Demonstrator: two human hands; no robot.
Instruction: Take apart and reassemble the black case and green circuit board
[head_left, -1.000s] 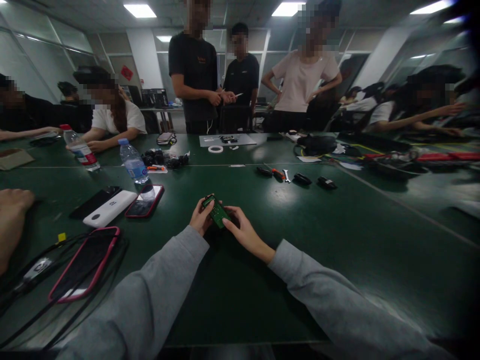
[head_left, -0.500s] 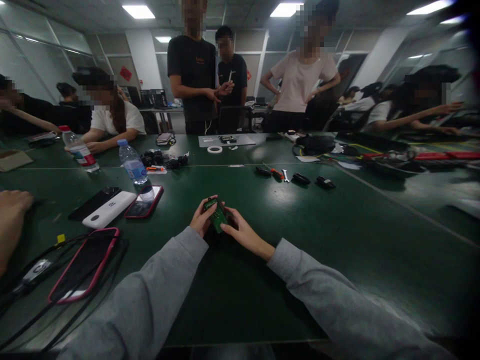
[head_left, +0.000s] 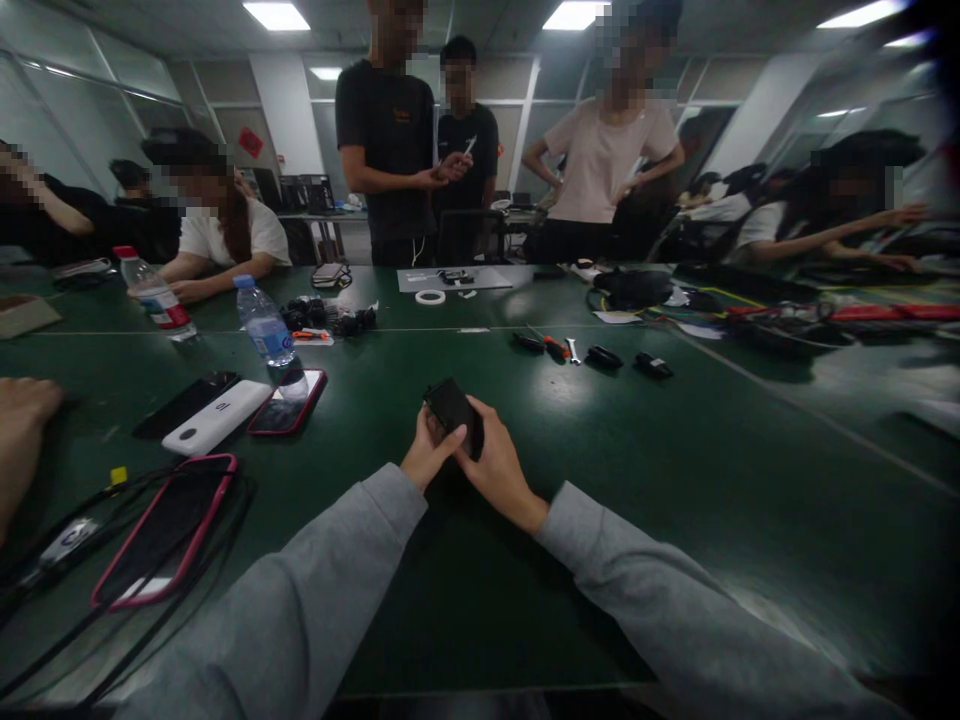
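Between both hands, above the green table (head_left: 480, 590), is a small black electronic device (head_left: 451, 403), its dark flat face turned up. The green circuit board seen on it earlier is out of sight. My left hand (head_left: 427, 450) grips its near left side, with the thumb lying across the lower edge. My right hand (head_left: 499, 455) is closed around the right side. The undersides of the device and most fingertips are hidden.
To the left lie phones (head_left: 169, 530), a white power bank (head_left: 217, 417) and black cables (head_left: 71, 545). A blue-capped bottle (head_left: 266, 325) stands beyond. Ahead are a screwdriver (head_left: 555, 348) and a small wrench (head_left: 573, 350). Another person's hand (head_left: 26, 415) rests at far left.
The device has been turned over from its green circuit board side to its black face. Both hands have shifted slightly right and changed their hold on it.
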